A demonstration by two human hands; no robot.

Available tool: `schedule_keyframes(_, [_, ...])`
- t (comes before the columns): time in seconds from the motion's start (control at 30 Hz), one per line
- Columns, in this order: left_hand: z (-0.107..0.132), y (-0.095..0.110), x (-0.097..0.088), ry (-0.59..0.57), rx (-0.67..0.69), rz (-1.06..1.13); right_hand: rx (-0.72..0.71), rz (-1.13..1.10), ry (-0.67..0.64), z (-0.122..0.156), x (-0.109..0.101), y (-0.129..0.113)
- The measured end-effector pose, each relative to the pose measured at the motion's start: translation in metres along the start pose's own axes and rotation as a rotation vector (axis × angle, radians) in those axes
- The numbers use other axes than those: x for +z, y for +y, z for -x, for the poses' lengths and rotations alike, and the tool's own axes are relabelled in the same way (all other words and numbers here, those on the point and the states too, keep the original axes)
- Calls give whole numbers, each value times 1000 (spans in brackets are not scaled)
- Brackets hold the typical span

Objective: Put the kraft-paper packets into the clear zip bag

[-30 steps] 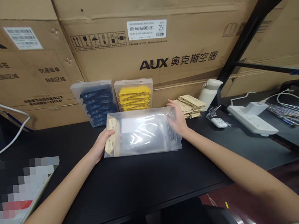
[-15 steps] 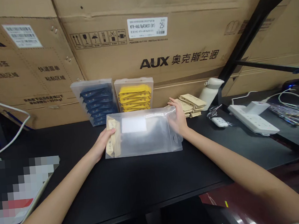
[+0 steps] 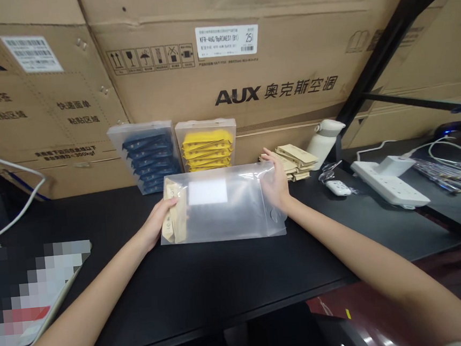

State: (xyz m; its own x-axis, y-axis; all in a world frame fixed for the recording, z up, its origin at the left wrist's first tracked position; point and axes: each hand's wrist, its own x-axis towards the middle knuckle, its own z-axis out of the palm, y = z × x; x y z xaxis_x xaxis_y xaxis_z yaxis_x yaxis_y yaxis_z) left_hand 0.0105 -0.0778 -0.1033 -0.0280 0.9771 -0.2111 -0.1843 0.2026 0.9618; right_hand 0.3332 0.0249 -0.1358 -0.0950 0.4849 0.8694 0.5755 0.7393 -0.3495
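Observation:
A translucent plastic box [image 3: 234, 215] lies on its side in the middle, held between both hands. Inside its left end stands a beige packet [image 3: 172, 213] with dark print. My left hand [image 3: 157, 222] is closed around that end, its thumb on the front face. At the other end, my right hand [image 3: 277, 188] grips the box beside its flap with the round cut-out; part of the hand shows blurred through the plastic. Several beige packets [image 3: 297, 159] are piled just behind my right hand.
Behind stand a clear box of blue packets [image 3: 151, 161] and a clear box of yellow packets [image 3: 208, 148], against large cartons [image 3: 159, 98]. To the right are a white bottle [image 3: 325, 143], a white earphone case [image 3: 339, 187] and a power strip [image 3: 388, 183]. The black table's [image 3: 209, 293] front edge is near.
The right end of the plastic box has shifted slightly right and its flap end reaches out a little further. Both hands keep their hold almost in place.

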Motion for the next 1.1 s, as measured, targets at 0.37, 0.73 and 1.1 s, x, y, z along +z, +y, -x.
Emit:
schedule_keyframes(0.37, [1,1,0,-10,-8,14,-38,20,-22,-1,0,2])
schedule_keyframes(0.73, [0,1,0,-23,-14,0,-79,1,17,-3,0,0])
schedule_keyframes(1.1, [0,0,-2,-24,-15,2,-84,-40,43,-2,0,0])
